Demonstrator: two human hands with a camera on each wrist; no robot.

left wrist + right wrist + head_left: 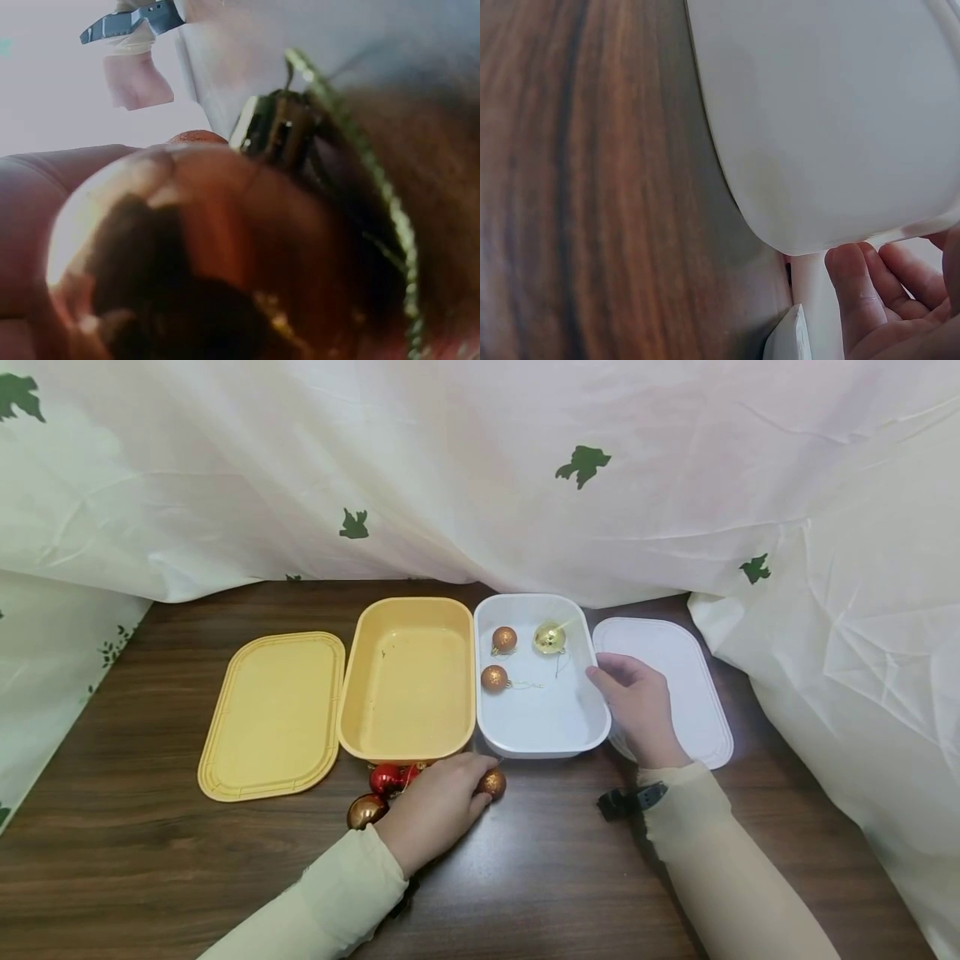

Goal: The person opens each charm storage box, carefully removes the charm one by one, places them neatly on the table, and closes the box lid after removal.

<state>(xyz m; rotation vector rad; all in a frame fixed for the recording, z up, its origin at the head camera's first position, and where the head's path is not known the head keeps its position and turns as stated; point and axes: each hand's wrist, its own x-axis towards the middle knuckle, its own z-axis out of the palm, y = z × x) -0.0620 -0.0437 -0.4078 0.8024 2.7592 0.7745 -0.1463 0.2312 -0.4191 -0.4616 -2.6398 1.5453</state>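
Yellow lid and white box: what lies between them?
The yellow box stands between the yellow lid and the white box. The head view shows this, with all three side by side.

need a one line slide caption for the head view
Left hand pinching a glittery orange bauble, right hand gripping a white tub that holds three more baubles, yellow tub alongside.

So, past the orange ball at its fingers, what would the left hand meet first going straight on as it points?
Likely the white box, at its near left corner, just beyond the left hand; depth is hard to judge.
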